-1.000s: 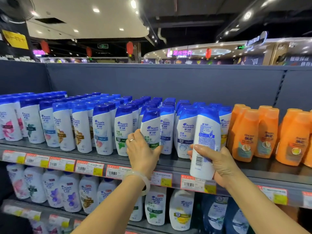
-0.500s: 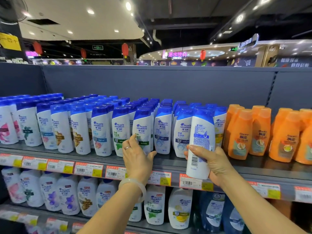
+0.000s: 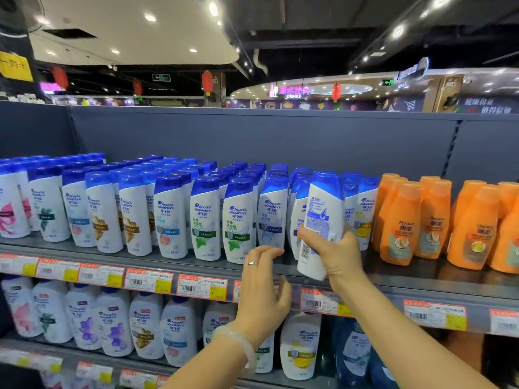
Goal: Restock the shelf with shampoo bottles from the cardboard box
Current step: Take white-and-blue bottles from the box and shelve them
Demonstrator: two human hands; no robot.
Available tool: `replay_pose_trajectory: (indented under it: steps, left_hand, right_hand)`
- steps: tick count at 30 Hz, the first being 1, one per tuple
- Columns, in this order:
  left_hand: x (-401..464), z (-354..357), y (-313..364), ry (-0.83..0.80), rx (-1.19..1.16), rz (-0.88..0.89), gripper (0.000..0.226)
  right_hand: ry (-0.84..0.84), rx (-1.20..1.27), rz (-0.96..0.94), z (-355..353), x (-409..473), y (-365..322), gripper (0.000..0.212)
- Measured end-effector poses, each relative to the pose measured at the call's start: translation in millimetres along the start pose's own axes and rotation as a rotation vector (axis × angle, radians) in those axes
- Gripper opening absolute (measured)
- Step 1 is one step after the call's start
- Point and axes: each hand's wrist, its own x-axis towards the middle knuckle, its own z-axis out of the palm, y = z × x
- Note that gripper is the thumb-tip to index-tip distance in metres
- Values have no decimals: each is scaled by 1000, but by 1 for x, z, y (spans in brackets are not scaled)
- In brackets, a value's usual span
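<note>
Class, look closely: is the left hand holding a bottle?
No: the left hand hovers empty before the shelf, fingers loosely curled.

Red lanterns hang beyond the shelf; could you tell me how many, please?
4 lanterns: one far left, one left of centre, one by the pillar, one right of the pink sign. More may be hidden.

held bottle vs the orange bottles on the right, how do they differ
The held bottle is white with a blue cap; the orange bottles are orange all over. The held bottle is gripped by the right hand in front of the shelf, back label and barcode showing; the orange bottles stand on it, front labels out. Both are cap-up.
</note>
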Motion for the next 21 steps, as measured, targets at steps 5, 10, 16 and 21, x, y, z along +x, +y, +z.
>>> replay_pose_trajectory:
  steps: [5, 10, 16, 21]
  left_hand:
    - [-9, -3, 5, -126, -51, 75, 61]
    - [-4, -4, -1, -84, -48, 62, 57]
    - [22, -13, -9, -35, -154, -51, 29]
    - [33, -15, -1, -156, -269, -104, 38]
  right_hand:
    - [110, 8, -63, 24, -6, -1, 37]
    - [-2, -109, -88, 47, -10, 3, 61]
    - [-139, -311, 26, 57, -3, 6, 80]
    - [-32, -433, -88, 67, -1, 4, 66]
